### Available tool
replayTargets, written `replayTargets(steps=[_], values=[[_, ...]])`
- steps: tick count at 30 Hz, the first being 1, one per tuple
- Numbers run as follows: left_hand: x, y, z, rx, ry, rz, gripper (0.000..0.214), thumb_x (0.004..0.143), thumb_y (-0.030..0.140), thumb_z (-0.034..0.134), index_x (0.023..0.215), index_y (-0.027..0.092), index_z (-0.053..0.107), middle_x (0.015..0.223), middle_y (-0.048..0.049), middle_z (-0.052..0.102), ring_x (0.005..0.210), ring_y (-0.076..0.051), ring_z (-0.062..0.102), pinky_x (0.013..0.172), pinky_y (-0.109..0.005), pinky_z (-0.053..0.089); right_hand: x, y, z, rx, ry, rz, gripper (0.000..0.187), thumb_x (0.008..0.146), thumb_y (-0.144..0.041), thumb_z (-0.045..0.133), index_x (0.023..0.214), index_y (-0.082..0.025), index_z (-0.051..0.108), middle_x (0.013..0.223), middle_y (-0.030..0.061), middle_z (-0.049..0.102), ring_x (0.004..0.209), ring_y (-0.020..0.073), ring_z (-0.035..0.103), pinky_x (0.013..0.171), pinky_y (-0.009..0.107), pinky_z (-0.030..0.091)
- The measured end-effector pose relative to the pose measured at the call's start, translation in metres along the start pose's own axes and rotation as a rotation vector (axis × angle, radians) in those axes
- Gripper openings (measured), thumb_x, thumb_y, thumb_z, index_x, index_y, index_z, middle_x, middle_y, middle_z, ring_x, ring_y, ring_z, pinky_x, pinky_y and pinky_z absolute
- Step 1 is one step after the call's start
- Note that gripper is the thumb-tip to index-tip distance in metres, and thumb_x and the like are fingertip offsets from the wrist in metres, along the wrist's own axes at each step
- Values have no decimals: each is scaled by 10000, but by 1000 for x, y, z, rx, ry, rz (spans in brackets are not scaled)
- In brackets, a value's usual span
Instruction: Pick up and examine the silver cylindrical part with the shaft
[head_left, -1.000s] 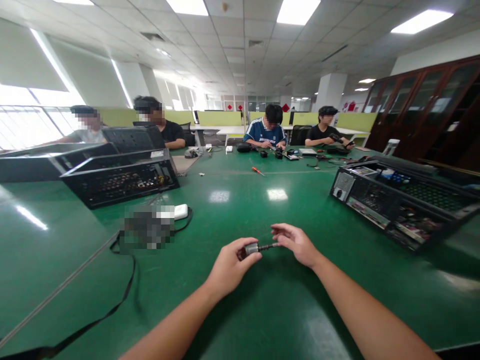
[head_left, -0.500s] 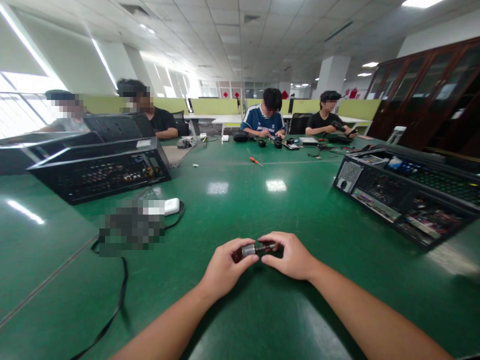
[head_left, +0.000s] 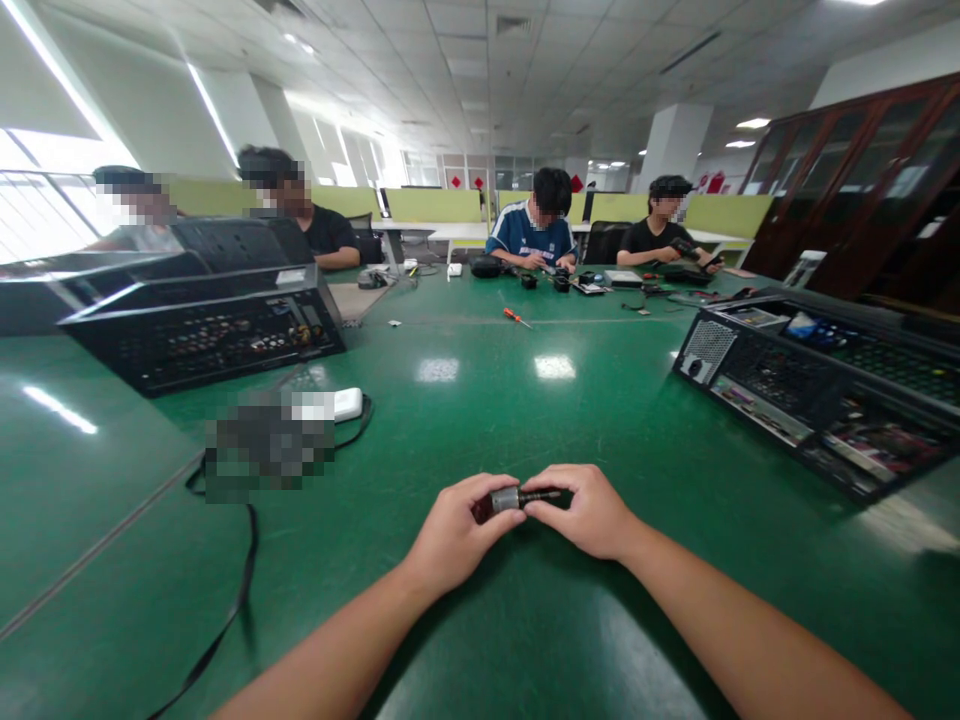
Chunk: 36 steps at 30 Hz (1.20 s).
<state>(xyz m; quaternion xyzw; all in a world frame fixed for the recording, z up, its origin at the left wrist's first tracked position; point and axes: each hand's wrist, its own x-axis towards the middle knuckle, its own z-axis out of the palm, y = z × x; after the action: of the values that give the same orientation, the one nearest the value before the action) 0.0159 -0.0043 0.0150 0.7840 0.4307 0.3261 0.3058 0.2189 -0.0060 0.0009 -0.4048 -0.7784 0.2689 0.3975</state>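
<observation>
My left hand [head_left: 457, 530] is closed around the thick end of a motor rotor [head_left: 507, 498], a grey metal cylinder with a reddish-brown end and a thin dark shaft. The shaft points to the right, and the part is held level just above the green table. My right hand [head_left: 589, 510] pinches the rotor with thumb and fingertips where the shaft meets the cylinder. Its curled fingers surround the shaft without covering it. My left fingers hide some of the brown end.
Open black computer cases stand at left [head_left: 202, 335] and right [head_left: 817, 400]. An orange screwdriver [head_left: 514, 316] lies ahead on the green table [head_left: 480, 420]. A white device [head_left: 346, 404] and a black strap [head_left: 244, 590] are at left. Several people sit across, among small parts.
My right thumb and fingertips have moved left along the shaft and closed in beside the cylinder. The left hand keeps its hold. The view has shifted slightly.
</observation>
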Motion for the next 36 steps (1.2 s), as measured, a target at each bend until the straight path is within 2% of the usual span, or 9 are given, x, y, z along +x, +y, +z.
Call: replayTargets(steps=[12,36], values=[[0,-1,0,7,1,-4,247,791,320,689,1020,227,692,950,-37,718,866,-219,646,811,-320,498,1,0,-2,-29,-14,11,152,808,-261,656,926,-219,743,896,31,742,816,173,680,749,276,500],[-1,-3,1,12,16,-9,242,798,287,708,1033,235,687,971,-17,712,887,-203,639,822,-293,473,1,1,-7,-39,-27,35,160,792,-245,668,927,-212,747,892,28,746,814,177,683,759,277,500]])
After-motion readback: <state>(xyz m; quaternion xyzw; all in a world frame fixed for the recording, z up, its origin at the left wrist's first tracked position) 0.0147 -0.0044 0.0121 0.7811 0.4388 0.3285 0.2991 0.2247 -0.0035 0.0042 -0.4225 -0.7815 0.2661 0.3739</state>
